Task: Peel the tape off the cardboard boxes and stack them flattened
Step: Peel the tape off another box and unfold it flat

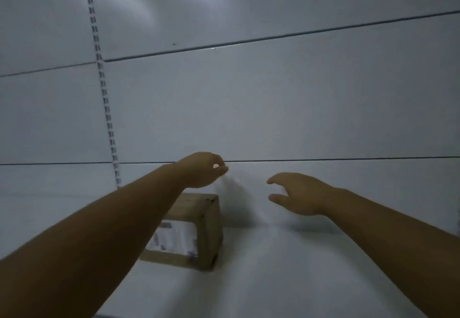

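Peeling looks like the step in hand. My left hand [202, 169] hovers above the box [199, 228], fingertips drawn to the thumb in a pinch. A faint smear trails down toward the box, but I cannot tell whether tape is between them. My right hand [296, 193] hangs spread and empty, apart from the box. The box sits unflattened on the white tabletop [273, 268], label [174, 239] facing me, partly behind my left forearm. Next I'd want the right hand steadying the box before any pull.
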Tool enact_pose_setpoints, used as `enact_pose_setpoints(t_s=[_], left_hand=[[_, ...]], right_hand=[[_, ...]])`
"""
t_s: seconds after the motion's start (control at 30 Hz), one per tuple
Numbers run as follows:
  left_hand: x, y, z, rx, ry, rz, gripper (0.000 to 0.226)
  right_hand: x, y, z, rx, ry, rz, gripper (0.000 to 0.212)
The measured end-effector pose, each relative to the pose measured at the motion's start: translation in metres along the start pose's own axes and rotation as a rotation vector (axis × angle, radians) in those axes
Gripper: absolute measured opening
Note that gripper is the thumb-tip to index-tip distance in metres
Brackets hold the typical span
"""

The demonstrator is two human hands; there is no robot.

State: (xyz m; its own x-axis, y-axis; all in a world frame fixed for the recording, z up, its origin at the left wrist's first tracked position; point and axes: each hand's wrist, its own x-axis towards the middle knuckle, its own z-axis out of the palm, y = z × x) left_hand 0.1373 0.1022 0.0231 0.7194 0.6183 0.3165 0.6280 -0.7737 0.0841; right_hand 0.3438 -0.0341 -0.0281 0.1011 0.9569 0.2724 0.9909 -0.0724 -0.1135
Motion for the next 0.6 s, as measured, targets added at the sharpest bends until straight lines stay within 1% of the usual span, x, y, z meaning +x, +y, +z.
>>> enact_pose_setpoints(t_s=[0.1,0.2,0.27,0.33,0.4,0.47,0.5,0.53,0.6], left_hand=[[-0.05,-0.072,-0.002,-0.043,0.055,-0.055,0.033],[-0.087,-0.114,0.014,-0.164,0.084,-0.072,0.028],[-0.103,-0.128,0.028,-0.199,0.117,0.028,0.027],[-0.114,-0.137,0.043,-0.148,0.169,0.161,0.031],[-0.122,-0.143,0.056,-0.107,0.226,0.211,0.037],[-0.126,-0.146,0.062,-0.085,0.285,0.232,0.041],[-0.126,-0.146,0.062,-0.084,0.305,0.254,0.039],[-0.126,-0.146,0.06,-0.097,0.319,0.278,0.036],[-0.124,-0.142,0.055,-0.131,0.33,0.299,0.029]], right_hand=[[0.037,-0.064,0.023,0.185,0.051,-0.053,0.048],[0.064,-0.104,0.04,0.317,0.048,-0.04,0.047],[0.078,-0.118,0.046,0.357,-0.037,-0.01,0.047],[0.087,-0.124,0.049,0.438,-0.139,0.047,0.042],[0.089,-0.128,0.047,0.507,-0.193,0.11,0.04],[0.09,-0.132,0.044,0.467,-0.197,0.146,0.046],[0.092,-0.136,0.043,0.4,-0.174,0.159,0.049],[0.093,-0.14,0.044,0.3,-0.14,0.16,0.047],[0.094,-0.154,0.047,0.043,-0.022,0.102,0.034]])
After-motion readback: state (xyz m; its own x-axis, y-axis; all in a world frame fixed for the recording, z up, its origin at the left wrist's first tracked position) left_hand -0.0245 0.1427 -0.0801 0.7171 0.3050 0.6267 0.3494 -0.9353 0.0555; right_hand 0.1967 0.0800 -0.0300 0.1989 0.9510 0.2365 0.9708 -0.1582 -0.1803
